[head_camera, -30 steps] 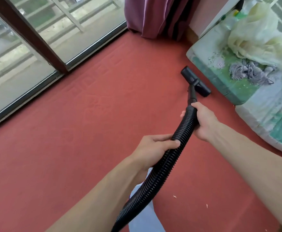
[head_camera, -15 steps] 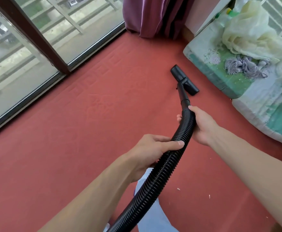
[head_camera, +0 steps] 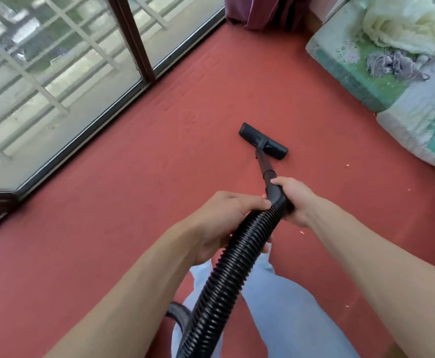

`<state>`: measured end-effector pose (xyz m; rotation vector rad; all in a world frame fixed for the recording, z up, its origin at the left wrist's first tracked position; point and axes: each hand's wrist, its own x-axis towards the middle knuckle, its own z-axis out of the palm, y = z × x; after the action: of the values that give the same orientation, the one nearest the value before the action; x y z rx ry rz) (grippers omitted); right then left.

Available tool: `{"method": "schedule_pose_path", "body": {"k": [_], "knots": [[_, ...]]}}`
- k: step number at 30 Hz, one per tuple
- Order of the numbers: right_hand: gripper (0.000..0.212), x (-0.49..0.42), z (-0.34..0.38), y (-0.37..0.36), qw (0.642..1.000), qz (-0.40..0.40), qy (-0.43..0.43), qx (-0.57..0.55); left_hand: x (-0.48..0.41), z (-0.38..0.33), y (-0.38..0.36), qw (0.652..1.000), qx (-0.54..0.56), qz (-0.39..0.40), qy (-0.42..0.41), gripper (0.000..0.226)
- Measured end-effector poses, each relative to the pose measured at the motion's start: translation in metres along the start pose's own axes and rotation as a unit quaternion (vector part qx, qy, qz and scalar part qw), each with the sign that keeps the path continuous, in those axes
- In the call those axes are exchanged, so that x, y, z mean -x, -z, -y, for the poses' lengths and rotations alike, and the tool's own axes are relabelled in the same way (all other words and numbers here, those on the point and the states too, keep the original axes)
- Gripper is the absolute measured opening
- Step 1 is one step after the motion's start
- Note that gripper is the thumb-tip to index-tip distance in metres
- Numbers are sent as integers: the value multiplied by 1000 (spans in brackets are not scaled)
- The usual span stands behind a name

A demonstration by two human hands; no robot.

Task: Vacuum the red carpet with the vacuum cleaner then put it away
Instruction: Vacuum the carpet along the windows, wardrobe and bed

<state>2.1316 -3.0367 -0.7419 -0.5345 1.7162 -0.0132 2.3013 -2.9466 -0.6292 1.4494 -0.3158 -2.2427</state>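
We wrap our left hand [head_camera: 226, 218] round the ribbed hose [head_camera: 226, 267], our right hand [head_camera: 293, 200] grips its end just ahead, and from there the tube [head_camera: 264, 161] runs forward, slightly left, to the brush head [head_camera: 262, 144] flat on the red carpet [head_camera: 108, 228].

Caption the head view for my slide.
Left hand and right hand grip black ribbed vacuum hose, black nozzle on red carpet.

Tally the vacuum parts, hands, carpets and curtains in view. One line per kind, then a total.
Vacuum parts: 3 (hose, wand, head)
Hands: 2 (left hand, right hand, both gripping the hose)
Carpets: 1 (carpet)
Curtains: 1 (curtain)
Total: 7
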Motion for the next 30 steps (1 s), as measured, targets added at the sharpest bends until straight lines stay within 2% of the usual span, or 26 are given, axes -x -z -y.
{"method": "schedule_pose_path", "body": {"k": [3,6,11,16,22,30], "knots": [[30,23,-41,-5,997,-15,-13,76,25,38,-11,999,25,-3,32,36],[16,44,-77,-1,991,-27,-17,132,43,73,-28,997,48,4,52,31],[15,78,-138,12,983,-33,-27,176,66,124,-66,997,19,-5,77,24],[11,111,-204,32,979,-6,-22,200,92,186,-112,994,-22,-42,95,26],[13,156,-282,51,978,23,-40,204,131,266,-159,989,-67,-91,97,38],[8,200,-360,41,978,43,-48,198,196,357,-192,988,-49,-141,49,20]]}}
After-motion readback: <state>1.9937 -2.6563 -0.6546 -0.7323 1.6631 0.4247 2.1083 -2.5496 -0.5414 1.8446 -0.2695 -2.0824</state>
